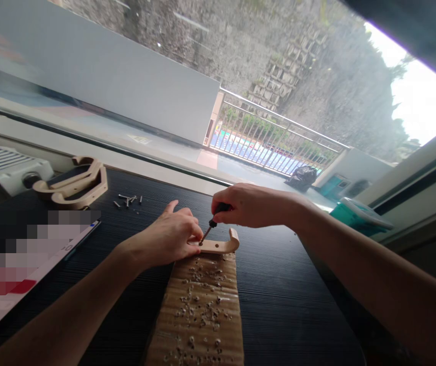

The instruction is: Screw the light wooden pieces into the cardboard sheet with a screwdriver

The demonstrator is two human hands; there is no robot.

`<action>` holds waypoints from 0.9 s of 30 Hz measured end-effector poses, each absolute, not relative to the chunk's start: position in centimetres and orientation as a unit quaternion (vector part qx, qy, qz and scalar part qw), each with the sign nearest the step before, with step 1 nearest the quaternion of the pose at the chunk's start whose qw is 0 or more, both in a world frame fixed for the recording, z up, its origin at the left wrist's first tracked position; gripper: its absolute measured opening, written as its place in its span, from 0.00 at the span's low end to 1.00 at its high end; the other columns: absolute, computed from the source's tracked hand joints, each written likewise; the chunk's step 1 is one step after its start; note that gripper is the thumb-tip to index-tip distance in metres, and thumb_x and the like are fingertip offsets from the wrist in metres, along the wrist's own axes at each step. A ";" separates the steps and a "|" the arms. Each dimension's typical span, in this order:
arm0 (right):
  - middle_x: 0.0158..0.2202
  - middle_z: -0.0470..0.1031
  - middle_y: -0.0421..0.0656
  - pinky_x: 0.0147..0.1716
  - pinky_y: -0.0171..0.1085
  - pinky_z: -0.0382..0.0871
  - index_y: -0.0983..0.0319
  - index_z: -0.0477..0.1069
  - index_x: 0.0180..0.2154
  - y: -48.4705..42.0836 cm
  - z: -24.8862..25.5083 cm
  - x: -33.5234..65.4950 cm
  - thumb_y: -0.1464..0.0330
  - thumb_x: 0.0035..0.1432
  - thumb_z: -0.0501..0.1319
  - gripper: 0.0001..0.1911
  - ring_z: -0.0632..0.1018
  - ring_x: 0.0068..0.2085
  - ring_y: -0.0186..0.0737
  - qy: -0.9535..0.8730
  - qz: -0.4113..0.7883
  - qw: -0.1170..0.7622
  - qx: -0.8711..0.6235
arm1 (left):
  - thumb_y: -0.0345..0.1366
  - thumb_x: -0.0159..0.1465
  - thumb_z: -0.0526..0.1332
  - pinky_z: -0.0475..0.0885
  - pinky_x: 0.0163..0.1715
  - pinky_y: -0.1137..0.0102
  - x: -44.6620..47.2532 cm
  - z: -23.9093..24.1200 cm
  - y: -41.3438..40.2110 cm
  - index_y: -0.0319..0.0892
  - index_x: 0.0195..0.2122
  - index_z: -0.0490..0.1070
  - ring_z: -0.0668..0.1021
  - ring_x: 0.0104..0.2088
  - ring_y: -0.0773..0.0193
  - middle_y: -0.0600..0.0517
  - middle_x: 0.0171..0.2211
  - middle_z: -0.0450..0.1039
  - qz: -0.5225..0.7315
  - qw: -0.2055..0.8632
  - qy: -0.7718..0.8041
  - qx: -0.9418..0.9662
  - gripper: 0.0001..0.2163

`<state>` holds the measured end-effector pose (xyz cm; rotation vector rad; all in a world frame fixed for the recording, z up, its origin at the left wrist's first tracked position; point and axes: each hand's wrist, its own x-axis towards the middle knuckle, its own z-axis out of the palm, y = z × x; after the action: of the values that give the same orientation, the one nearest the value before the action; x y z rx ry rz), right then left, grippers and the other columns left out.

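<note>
My right hand (240,204) is closed round the black handle of a screwdriver (208,230), whose shaft slants down to the left. Its tip meets a hole in a pale wooden hook (223,246). My left hand (177,231) grips the hook's left end between thumb and fingers, partly hiding it. A second hole shows near the hook's upturned right end. Under the hook lies a brown corrugated cardboard piece (206,310), its top pitted with many small holes. Whether a screw sits under the tip is too small to tell.
Several loose screws (128,199) lie on the dark table (279,284), left of my hands. More wooden hooks (75,185) are stacked behind a partly blurred tablet-like screen (50,274). A white slatted appliance (6,165) stands far left, a teal container (360,216) right, by the window.
</note>
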<state>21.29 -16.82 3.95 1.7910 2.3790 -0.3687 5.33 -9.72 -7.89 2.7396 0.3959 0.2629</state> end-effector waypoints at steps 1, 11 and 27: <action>0.27 0.73 0.39 0.25 0.32 0.55 0.63 0.74 0.36 -16.9 4.0 21.3 0.65 0.56 0.56 0.11 0.66 0.25 0.29 0.789 -0.121 0.071 0.598 | 0.37 0.59 0.59 0.42 0.58 0.43 5.3 -7.9 -9.6 0.43 0.20 0.69 0.70 0.41 0.60 0.55 0.26 0.71 0.090 0.177 0.139 0.970 0.11; 0.28 0.74 0.40 0.25 0.32 0.55 0.63 0.74 0.37 -17.8 4.3 20.8 0.65 0.57 0.55 0.12 0.67 0.25 0.30 0.783 -0.135 0.079 0.602 | 0.46 0.52 0.63 0.69 0.43 0.66 3.7 -8.7 -7.8 0.46 0.41 0.76 0.76 0.42 0.55 0.51 0.40 0.76 0.104 0.346 0.238 0.902 0.17; 0.32 0.76 0.41 0.25 0.33 0.55 0.59 0.74 0.41 -16.9 4.5 20.6 0.62 0.55 0.57 0.14 0.68 0.27 0.32 0.788 -0.093 0.099 0.600 | 0.46 0.51 0.64 0.73 0.44 0.69 3.8 -9.4 -7.2 0.44 0.40 0.76 0.78 0.42 0.59 0.52 0.40 0.76 0.078 0.483 0.212 0.846 0.17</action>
<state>20.57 -16.91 4.47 1.7748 2.3310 -0.2762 3.78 -7.18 -9.41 2.0605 0.5158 0.1909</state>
